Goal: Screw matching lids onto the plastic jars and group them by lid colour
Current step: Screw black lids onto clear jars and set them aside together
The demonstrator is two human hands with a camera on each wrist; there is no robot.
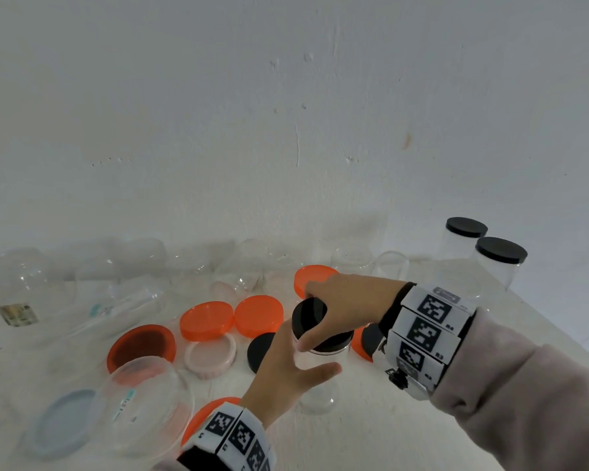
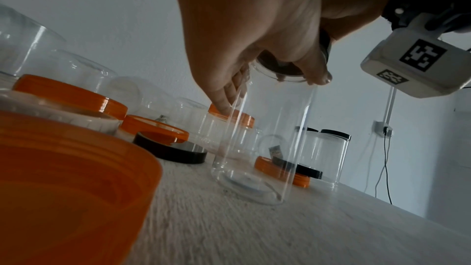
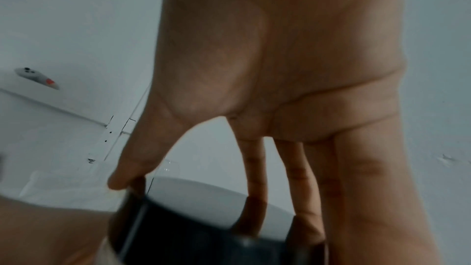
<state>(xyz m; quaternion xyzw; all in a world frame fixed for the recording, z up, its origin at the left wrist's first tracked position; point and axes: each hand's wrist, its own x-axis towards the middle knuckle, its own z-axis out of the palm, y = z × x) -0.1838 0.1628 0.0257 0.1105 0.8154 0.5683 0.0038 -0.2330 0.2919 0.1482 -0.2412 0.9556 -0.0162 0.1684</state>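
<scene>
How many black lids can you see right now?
5. Two black lids cap jars at far right; one under the right hand on the gripped jar; one loose left of it; one half hidden right of it. Others may be hidden.

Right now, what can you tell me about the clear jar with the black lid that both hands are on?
The clear jar is a tall, straight-sided cylinder of see-through plastic, empty, standing upright on the white table. A black lid sits on its mouth; how far it is screwed down cannot be told. The right hand grips the lid's rim from above with thumb and fingers, while the left hand wraps around the jar's body below. A loose black lid and orange lids lie beside it.
</scene>
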